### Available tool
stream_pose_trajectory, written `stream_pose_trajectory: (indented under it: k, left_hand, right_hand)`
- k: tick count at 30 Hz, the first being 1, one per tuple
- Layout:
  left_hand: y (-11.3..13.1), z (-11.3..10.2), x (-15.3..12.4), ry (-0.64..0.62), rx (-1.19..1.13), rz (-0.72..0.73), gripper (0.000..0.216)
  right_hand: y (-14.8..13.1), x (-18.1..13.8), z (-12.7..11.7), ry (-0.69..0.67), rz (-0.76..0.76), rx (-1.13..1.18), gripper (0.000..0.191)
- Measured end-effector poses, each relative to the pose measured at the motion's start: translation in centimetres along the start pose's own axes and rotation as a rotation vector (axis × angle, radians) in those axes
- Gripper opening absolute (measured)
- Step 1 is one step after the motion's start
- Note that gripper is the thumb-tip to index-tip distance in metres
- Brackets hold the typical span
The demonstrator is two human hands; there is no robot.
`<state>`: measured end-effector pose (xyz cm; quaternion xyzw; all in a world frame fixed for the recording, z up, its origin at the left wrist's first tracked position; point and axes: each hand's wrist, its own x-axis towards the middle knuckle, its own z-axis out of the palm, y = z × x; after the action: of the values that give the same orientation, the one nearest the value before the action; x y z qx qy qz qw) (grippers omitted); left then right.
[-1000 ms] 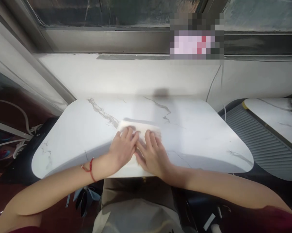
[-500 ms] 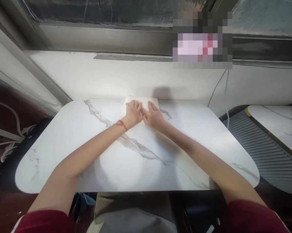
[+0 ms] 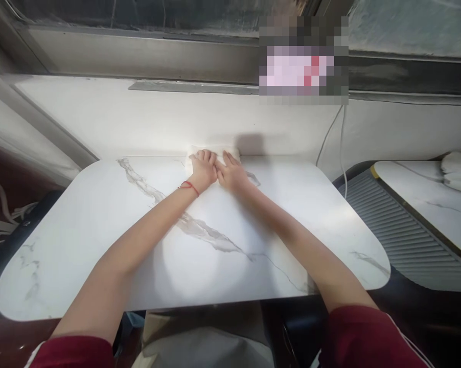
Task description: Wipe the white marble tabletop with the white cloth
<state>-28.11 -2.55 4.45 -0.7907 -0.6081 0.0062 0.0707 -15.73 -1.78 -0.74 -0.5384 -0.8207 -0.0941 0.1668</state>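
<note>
A white cloth (image 3: 192,151) lies at the far edge of the white marble-patterned table (image 3: 81,225), its back edge up against the wall. My left hand (image 3: 204,167), with a red string bracelet at the wrist, presses on it with bent fingers that grip the fabric. Beside it, my right hand (image 3: 231,171) rests flat on the cloth, its fingers stretched toward the wall. The two hands touch at the thumbs. Part of the cloth is hidden beneath them.
A white wall (image 3: 169,117) rises behind the table, below a window frame. White cables (image 3: 342,148) hang down at the right. Another marble-topped table (image 3: 414,189) with a ribbed grey side stands there, bearing a bundled white cloth (image 3: 460,173).
Both hands and the cloth have moved slightly farther away, toward the wall. The view has swung a little to the right, showing more of the cloth on the other table.
</note>
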Motion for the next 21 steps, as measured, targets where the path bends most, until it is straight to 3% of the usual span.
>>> stream_pose_trajectory:
  k: [5,10,13,18,21]
  left_hand:
    - [-0.5,0.0,-1.9,0.075,-0.034,0.043,0.055]
    - [-0.9,-0.2,-5.3,0.155,-0.027,0.13,0.049]
    - [-1.0,-0.9,-9.0,0.177,-0.021,0.228,0.048]
    - [0.4,-1.9,-17.0,0.181,-0.035,0.46,0.052]
    - [1.5,-1.6,-20.8,0.225,-0.012,0.53,0.054]
  right_hand:
    - [-0.7,-1.0,-0.8,0.026,-0.004,-0.016,0.05]
    - [-1.3,-4.2,-2.5,0.083,-0.13,0.018,0.046]
    - [-2.3,-7.8,-4.8,0.048,-0.186,0.017,0.046]
    - [-5.2,-16.4,-9.6,-0.002,-0.279,-0.008,0.055]
    - [-6.9,-20.8,-10.9,0.037,-0.222,-0.062,0.057]
